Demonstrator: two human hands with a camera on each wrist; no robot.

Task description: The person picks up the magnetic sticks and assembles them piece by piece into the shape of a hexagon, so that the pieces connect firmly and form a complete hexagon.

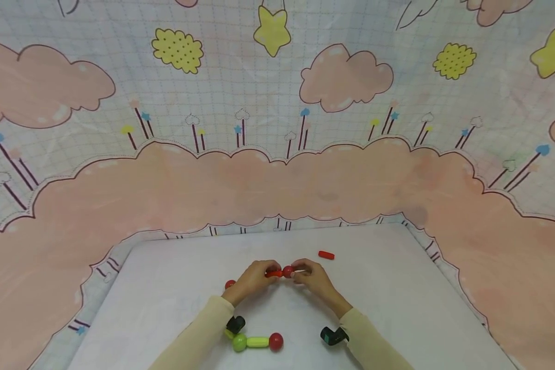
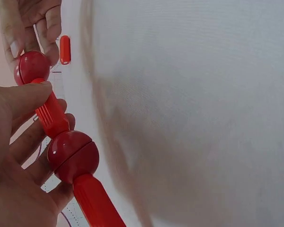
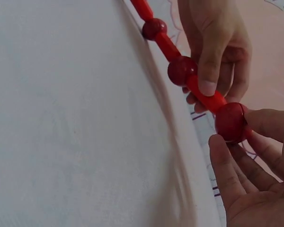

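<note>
A chain of dark red balls joined by bright red rods runs between the hands, above the white table. My left hand (image 1: 253,278) pinches the rod (image 2: 52,112) near the chain's right end, thumb on top and fingers beneath. The end ball (image 3: 230,122) sits against that rod, and my right hand (image 1: 318,281) holds it between thumb and fingertips. Past the left hand come another ball (image 2: 73,156) and rod (image 2: 98,203). A farther ball (image 1: 229,283) shows beside the left wrist in the head view, while the left hand hides the stretch between.
A loose red rod (image 1: 326,255) lies beyond the right hand. Nearer the body, a green ball (image 1: 239,343), a yellow-green rod (image 1: 257,342) and a red ball (image 1: 276,341) form a joined piece, partly covered by the left sleeve. A cloud-patterned cloth (image 1: 277,185) rises behind the white table (image 1: 398,288).
</note>
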